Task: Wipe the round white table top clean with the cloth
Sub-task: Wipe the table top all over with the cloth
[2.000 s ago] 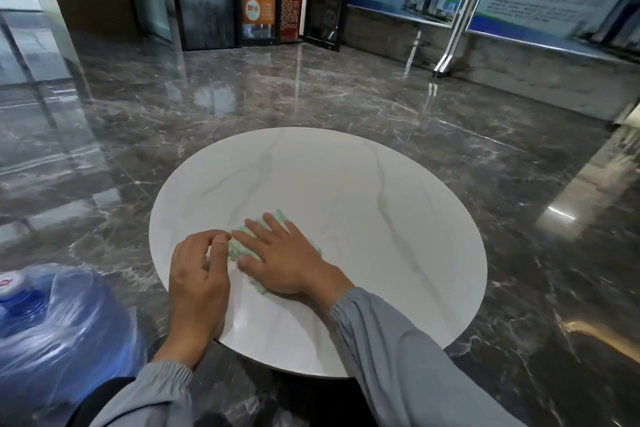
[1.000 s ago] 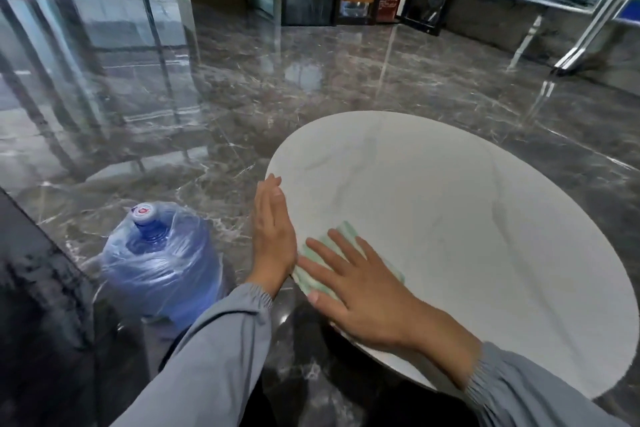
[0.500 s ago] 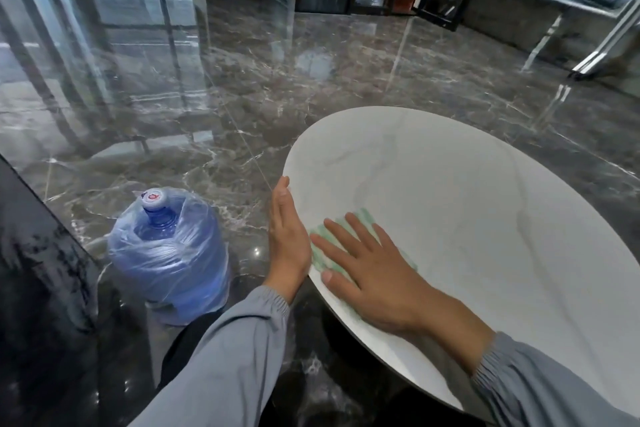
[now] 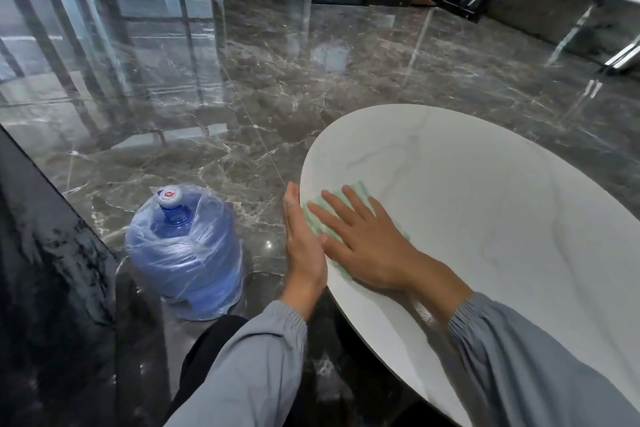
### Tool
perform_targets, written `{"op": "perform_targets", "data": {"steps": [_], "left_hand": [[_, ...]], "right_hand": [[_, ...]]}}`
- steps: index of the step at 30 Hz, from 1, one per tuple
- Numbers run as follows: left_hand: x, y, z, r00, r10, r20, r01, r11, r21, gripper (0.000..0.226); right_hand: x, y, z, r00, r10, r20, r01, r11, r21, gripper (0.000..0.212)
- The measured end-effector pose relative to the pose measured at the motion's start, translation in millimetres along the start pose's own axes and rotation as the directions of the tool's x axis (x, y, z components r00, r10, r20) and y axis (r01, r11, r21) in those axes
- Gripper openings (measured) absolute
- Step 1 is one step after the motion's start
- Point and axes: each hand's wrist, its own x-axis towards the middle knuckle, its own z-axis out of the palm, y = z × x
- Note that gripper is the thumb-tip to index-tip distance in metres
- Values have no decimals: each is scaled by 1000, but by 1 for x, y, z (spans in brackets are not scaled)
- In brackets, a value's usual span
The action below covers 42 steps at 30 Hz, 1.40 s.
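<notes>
The round white table top [image 4: 485,218] with faint grey veins fills the right half of the view. A pale green cloth [image 4: 360,192] lies flat at its left edge. My right hand [image 4: 363,243] presses on the cloth with straight, spread fingers and hides most of it. My left hand [image 4: 301,243] stands on edge against the table's rim, fingers straight, right beside the cloth. Both arms wear grey sleeves.
A blue water jug [image 4: 185,253] wrapped in clear plastic stands on the dark marble floor [image 4: 242,97] just left of the table. A black slab [image 4: 41,270] rises at the left edge. Doors and signs line the far wall.
My left hand left the table top and now stands straight against the rim. My right hand slid the cloth to the left edge. The view has swung left.
</notes>
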Motion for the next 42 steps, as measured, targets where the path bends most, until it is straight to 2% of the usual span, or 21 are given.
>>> {"op": "perform_targets", "data": {"steps": [2, 5, 8, 12, 15, 19, 25, 31, 34, 37, 42], "left_hand": [[-1, 2, 1, 999, -23, 32, 26, 997, -73, 57], [-2, 4, 6, 998, -24, 55, 30, 992, -119, 47], [0, -4, 2, 1000, -15, 12, 17, 991, -136, 40], [5, -8, -3, 1000, 13, -4, -14, 996, -84, 46], [4, -9, -2, 1000, 13, 3, -13, 996, -92, 48], [5, -10, -4, 999, 34, -6, -34, 995, -95, 50], [0, -4, 1, 1000, 23, 8, -22, 996, -87, 44], [-4, 2, 4, 1000, 6, 0, -6, 996, -93, 36], [-2, 1, 2, 1000, 25, 2, -25, 998, -59, 43], [2, -4, -2, 999, 22, -24, -22, 1000, -3, 44], [0, -4, -6, 998, 65, -18, -61, 985, 163, 60]], "right_hand": [[-38, -2, 0, 998, -44, 35, 44, 999, 8, 55], [-70, -5, -2, 995, -50, 83, 49, 999, 21, 55], [-42, -3, -6, 997, -47, 65, 45, 998, 33, 53], [33, 2, -7, 1000, 4, 6, -4, 999, 42, 55], [49, 3, -5, 1000, 2, 4, -2, 1000, 31, 56], [-2, 2, -3, 998, -58, 2, 58, 998, 29, 55], [-82, -2, -2, 994, -59, 91, 56, 998, 38, 53], [-47, 0, -3, 998, -41, 51, 38, 998, 49, 52], [-2, 4, -5, 1000, -12, 25, 10, 998, 59, 53], [35, 6, -11, 998, 29, 56, -33, 997, 68, 55], [10, 3, -2, 1000, 5, 29, -6, 998, 64, 56]]}}
